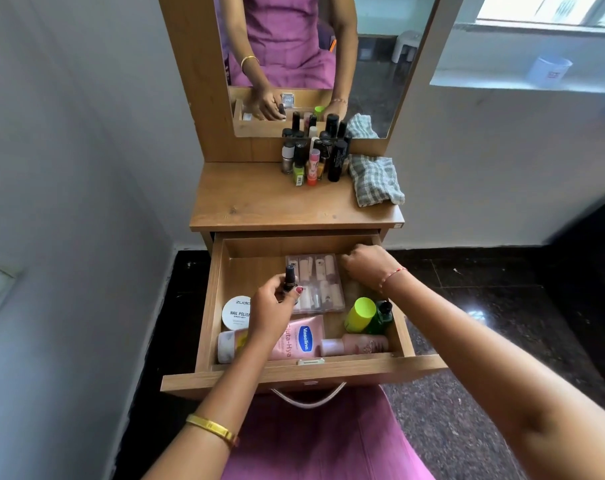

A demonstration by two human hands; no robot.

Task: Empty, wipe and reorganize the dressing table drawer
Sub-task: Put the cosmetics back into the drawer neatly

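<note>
Drawer (204, 306): pulled fully out under the tabletop, still part-filled. Emptying looks abt halfway, judging by what stands up top.
L hand (273, 313): closed round a small dark nail-polish bottle (289, 278), pinched upright by thumb + fingers, cap up. Held just above drawer floor, left of centre. Upright grip prob. so it can be set down standing w/ the others.
R hand (367, 265): curled, knuckles up, at back-right corner of drawer, beside the clear case. Fingertips hidden under the hand, so can't tell if it grips anything or just reaches.
Clear case (318, 282): flat plastic box of pale tubes, lies mid-drawer between the two hands; L thumb overlaps its left edge.
Front row: Vaseline tube (301, 337) lying flat directly under L wrist; pink bottle (356, 344) on its side against front wall; white tube (226, 346) in front-left corner.
Round tin (235, 311): nail-polish remover pads, left side, touching L hand's outer edge.
Green bottles (363, 315): lime cap + dark green one, leaning at right wall, below R forearm.
Tabletop (259, 202): cluster of bottles (315, 157) parked upright at back near mirror (311, 64), out of the way, leaves front clear.
Cloth (375, 180): checked, bunched at right rear of top, well apart from both hands. Prob. waiting for wipe step, which isn't due till drawer is bare.
</note>
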